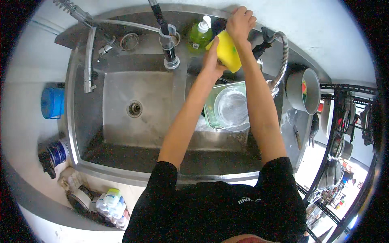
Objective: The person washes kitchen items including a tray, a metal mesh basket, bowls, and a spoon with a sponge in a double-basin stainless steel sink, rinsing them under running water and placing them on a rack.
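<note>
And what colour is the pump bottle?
The pump bottle is green with a white top; head view.

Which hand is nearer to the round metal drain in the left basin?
Left: the left hand is beyond the drain, to its right; the right hand is farther that way.

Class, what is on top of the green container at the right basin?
A round, pale bowl sits over the green container; what lies beneath cannot be made out.

Kitchen wash-up area: steel double sink (121, 93) centre-left, green pump bottle (199, 38) upper centre, black rack (349, 88) of cookware (332, 175) far right.
</note>
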`<state>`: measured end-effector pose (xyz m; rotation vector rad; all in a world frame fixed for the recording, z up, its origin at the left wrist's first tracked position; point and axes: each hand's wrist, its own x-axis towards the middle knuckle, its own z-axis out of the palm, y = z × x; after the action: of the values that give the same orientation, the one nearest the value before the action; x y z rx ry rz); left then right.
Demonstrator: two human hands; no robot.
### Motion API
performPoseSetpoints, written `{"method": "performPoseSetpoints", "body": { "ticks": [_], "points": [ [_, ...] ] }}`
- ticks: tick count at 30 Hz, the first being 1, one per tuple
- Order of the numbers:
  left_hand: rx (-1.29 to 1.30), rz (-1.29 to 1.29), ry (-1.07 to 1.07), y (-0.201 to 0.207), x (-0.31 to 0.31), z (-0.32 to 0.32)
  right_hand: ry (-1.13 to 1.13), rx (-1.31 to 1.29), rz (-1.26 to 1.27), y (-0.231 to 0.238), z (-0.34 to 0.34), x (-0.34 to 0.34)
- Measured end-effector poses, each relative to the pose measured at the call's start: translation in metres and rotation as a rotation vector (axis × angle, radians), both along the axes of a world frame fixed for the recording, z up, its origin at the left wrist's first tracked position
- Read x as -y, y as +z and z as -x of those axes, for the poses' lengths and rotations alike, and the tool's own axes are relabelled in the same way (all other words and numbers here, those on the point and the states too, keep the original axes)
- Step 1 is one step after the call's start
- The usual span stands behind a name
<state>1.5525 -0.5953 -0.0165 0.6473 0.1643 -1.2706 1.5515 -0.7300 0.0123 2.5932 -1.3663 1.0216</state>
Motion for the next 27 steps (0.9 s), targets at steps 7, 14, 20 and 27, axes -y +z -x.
{"method": "performPoseSetpoints", "body": {
  "ticks": [7, 14, 20, 27],
  "points": [
    [0.013, -0.013, -0.056, 0.007, -0.004, -0.003, -0.08, -0.029, -0.07, 0.002, -0.002, 0.02],
    [0.034, -0.004, -0.106, 0.001, 0.001, 0.0, -0.09, -0.028, -0.172, -0.005, 0.004, 0.042],
    [0.063, 0.035, -0.021, -0.004, -0.003, -0.008, -0.027, 0.019, 0.082, 0.015, -0.008, -0.013],
    [0.057, 0.013, -0.055, -0.009, -0.001, -0.017, 0.055, -0.093, 0.051, 0.025, -0.012, -0.002]
  ]
}}
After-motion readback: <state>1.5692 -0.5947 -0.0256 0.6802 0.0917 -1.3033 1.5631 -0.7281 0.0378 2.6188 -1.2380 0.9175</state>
